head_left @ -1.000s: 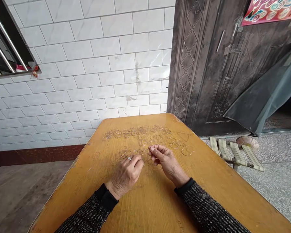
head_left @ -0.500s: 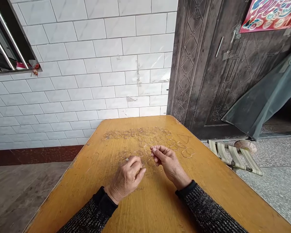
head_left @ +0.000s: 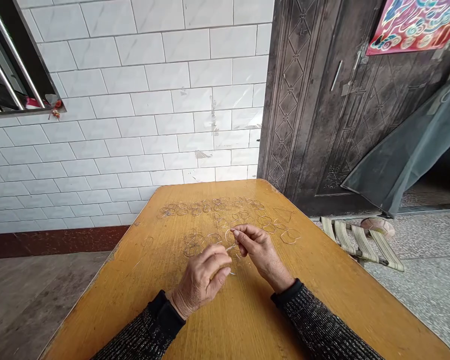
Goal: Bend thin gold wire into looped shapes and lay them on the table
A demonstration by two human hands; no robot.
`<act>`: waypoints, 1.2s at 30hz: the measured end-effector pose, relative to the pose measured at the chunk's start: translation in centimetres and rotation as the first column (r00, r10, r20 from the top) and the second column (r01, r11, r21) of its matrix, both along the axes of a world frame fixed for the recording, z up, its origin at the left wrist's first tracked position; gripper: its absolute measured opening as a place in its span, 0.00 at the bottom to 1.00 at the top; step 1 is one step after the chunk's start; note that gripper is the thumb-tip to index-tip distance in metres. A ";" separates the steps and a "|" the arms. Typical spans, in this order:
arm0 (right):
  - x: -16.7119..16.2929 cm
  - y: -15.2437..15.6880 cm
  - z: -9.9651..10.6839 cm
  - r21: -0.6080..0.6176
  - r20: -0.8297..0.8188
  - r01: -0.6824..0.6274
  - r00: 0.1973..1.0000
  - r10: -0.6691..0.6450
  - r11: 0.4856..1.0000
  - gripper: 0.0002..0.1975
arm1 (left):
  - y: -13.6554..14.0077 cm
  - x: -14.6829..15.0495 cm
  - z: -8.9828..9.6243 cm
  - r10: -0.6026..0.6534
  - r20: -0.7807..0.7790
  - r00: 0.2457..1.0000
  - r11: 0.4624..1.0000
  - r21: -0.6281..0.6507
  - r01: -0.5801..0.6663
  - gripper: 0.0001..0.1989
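Note:
Between my hands, above the wooden table [head_left: 225, 310], is a thin wire [head_left: 230, 247] bent into a curve. My right hand [head_left: 258, 252] pinches it between thumb and forefinger. My left hand [head_left: 204, 272] is closed, its fingers curled, with a wire end poking out by the thumb. Just beyond my left hand lie several loose wire rings [head_left: 193, 244]. A row of tangled wire loops [head_left: 210, 205] stretches across the far part of the table, and more loops [head_left: 290, 236] lie to the right of my right hand. How the wire sits inside my left fingers is hidden.
A white tiled wall [head_left: 146, 110] stands behind the table. At the right are a dark carved door [head_left: 322, 125], a grey-green curtain [head_left: 405, 145] and a strap-seat stool [head_left: 362, 242] beside a pinkish ball [head_left: 378, 226]. A thin single wire [head_left: 147, 242] lies on the table's left.
My left hand has moved right and slightly down, closer to my right hand, and wire now shows between them. My right hand has stayed almost in place, still pinching the wire.

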State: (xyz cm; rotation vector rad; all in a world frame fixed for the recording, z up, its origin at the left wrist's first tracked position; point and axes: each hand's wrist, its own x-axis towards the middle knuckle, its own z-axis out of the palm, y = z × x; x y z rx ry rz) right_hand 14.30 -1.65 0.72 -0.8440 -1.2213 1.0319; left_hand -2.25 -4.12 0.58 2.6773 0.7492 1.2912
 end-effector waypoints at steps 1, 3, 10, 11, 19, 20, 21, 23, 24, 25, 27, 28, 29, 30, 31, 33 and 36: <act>-0.1 -0.1 0.1 0.009 0.020 -0.002 1.000 0.002 1.000 0.13 | 0.0 0.0 0.0 0.029 0.092 0.995 0.997 -0.068 -0.023 0.08; -0.2 -0.3 0.1 0.013 0.065 -0.014 0.998 0.013 1.000 0.12 | 0.1 0.1 0.0 0.101 0.218 0.971 0.970 -0.237 -0.048 0.08; -0.8 -0.6 -0.2 -0.003 0.200 -0.060 0.978 0.060 0.998 0.09 | 0.9 0.3 -0.1 0.146 0.312 0.939 0.614 -0.772 0.161 0.14; -0.8 -0.7 -0.1 -0.018 0.185 -0.069 0.980 0.071 0.997 0.10 | 0.9 0.4 -0.2 0.151 0.348 0.925 0.578 -0.790 0.203 0.14; -0.6 -1.2 0.5 -0.097 0.077 -0.163 0.982 0.170 0.982 0.18 | 1.7 0.2 -0.3 0.283 0.597 0.751 0.539 -0.746 0.390 0.13; -0.7 -1.2 0.4 -0.103 0.074 -0.187 0.978 0.195 0.977 0.20 | 1.7 0.2 -0.2 0.289 0.610 0.738 0.538 -0.741 0.402 0.13; -0.8 -1.2 0.3 -0.113 0.074 -0.222 0.970 0.231 0.969 0.21 | 1.7 0.2 -0.2 0.290 0.620 0.729 0.538 -0.736 0.412 0.12; -1.0 -1.1 0.0 -0.146 0.095 -0.291 0.947 0.306 0.946 0.22 | 1.8 0.2 -0.3 0.281 0.629 0.725 0.537 -0.729 0.425 0.12; -1.0 -1.1 -0.1 -0.162 0.115 -0.309 0.937 0.329 0.937 0.21 | 1.8 0.2 -0.3 0.274 0.621 0.734 0.534 -0.733 0.421 0.12; -1.1 -1.1 -0.2 -0.173 0.137 -0.316 0.930 0.340 0.933 0.18 | 1.8 0.1 -0.3 0.267 0.604 0.751 0.532 -0.742 0.408 0.12; -1.0 -1.0 -0.5 -0.187 0.182 -0.313 0.920 0.346 0.931 0.12 | 1.9 0.0 -0.3 0.267 0.556 0.787 0.544 -0.761 0.354 0.10; -1.0 -0.9 -0.6 -0.192 0.202 -0.312 0.915 0.348 0.930 0.09 | 1.9 -0.1 -0.2 0.270 0.533 0.802 0.564 -0.762 0.317 0.09; -0.9 -0.9 -0.7 -0.199 0.222 -0.316 0.908 0.357 0.928 0.07 | 1.9 -0.2 -0.1 0.268 0.513 0.815 0.596 -0.753 0.278 0.11; -0.9 -0.9 -0.8 -0.208 0.244 -0.326 0.896 0.372 0.922 0.06 | 1.9 -0.4 0.0 0.257 0.491 0.832 0.635 -0.735 0.237 0.14; -0.8 -0.8 -1.0 -0.217 0.269 -0.340 0.880 0.391 0.915 0.04 | 2.0 -0.5 0.1 0.235 0.460 0.856 0.674 -0.712 0.197 0.16; -0.7 -0.7 -1.3 -0.222 0.324 -0.373 0.843 0.429 0.901 0.03 | 2.1 -0.7 0.2 0.181 0.354 0.917 0.733 -0.671 0.114 0.16; -0.7 -0.9 -1.4 -0.168 0.439 -0.381 0.797 0.415 0.909 0.04 | 2.3 -1.0 0.0 0.154 0.200 0.968 0.771 -0.637 0.009 0.12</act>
